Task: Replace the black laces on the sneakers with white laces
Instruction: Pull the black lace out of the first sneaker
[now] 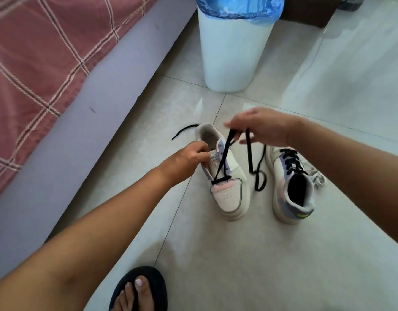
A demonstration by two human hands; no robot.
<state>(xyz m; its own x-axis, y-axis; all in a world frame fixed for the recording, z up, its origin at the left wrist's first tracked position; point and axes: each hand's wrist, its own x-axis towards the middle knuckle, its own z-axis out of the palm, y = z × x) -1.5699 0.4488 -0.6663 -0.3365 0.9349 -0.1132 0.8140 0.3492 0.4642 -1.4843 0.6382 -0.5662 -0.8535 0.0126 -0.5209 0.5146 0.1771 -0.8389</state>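
Two cream sneakers with pink and lilac panels stand on the tiled floor. The left sneaker (227,194) has its toe toward me, and its black lace (222,158) runs only through the lowest eyelets. My left hand (189,160) grips its tongue. My right hand (265,126) pinches that lace and holds it up, with a loose length hanging down to the floor. The right sneaker (290,189) points away from me and is fully laced in black. A bundle of white laces (318,176) lies just right of it.
A white bin (234,50) with a blue liner stands behind the sneakers. A bed with a pink checked cover (41,55) and grey side fills the left. My foot in a black sandal (139,290) is at the bottom edge.
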